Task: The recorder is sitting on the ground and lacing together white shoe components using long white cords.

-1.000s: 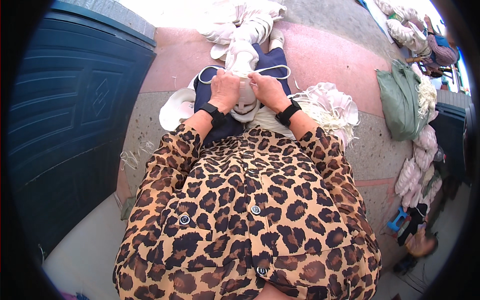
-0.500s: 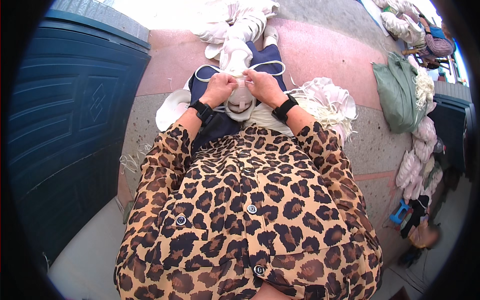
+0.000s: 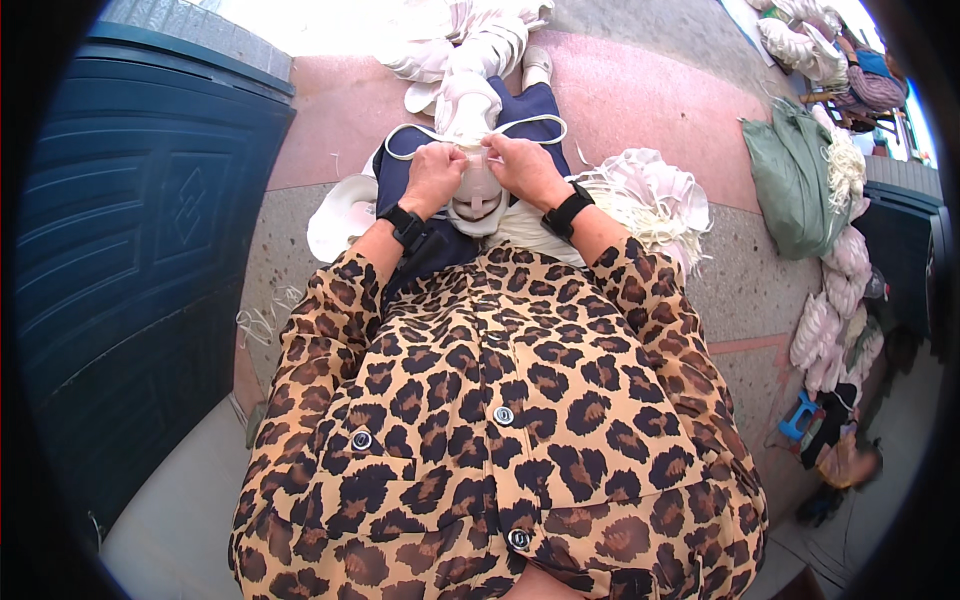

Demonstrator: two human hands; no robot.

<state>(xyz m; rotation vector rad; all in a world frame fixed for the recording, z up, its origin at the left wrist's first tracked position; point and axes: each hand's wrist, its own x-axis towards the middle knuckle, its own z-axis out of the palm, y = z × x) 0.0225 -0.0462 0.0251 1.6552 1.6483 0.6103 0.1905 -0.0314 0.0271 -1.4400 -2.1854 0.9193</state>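
A white shoe upper [image 3: 482, 192] lies over my dark-blue-trousered lap, with a pink-tinted tongue area between my hands. A white shoelace [image 3: 391, 143] runs across it and bows out in a loop on each side. My left hand [image 3: 437, 178] pinches the lace at the upper's left edge, fingers closed. At the right edge my right hand [image 3: 524, 168] is closed too, thumb and forefinger on the lace. The fingertips partly cover the eyelets. A string of more white uppers [image 3: 470, 95] stretches away from the one I hold, over and past my knees.
At my right lie a heap of loose white laces [image 3: 640, 215] and pale uppers. Another white upper [image 3: 342, 215] rests at my left. A blue metal door [image 3: 140, 220] stands on the left. Farther right are a green sack [image 3: 795, 185], bundled uppers [image 3: 820, 335] and a seated person [image 3: 872, 85].
Both hands stay at the upper's edges, gripping the lace, with only a slight shift of the fingers. The whole view has moved a little.
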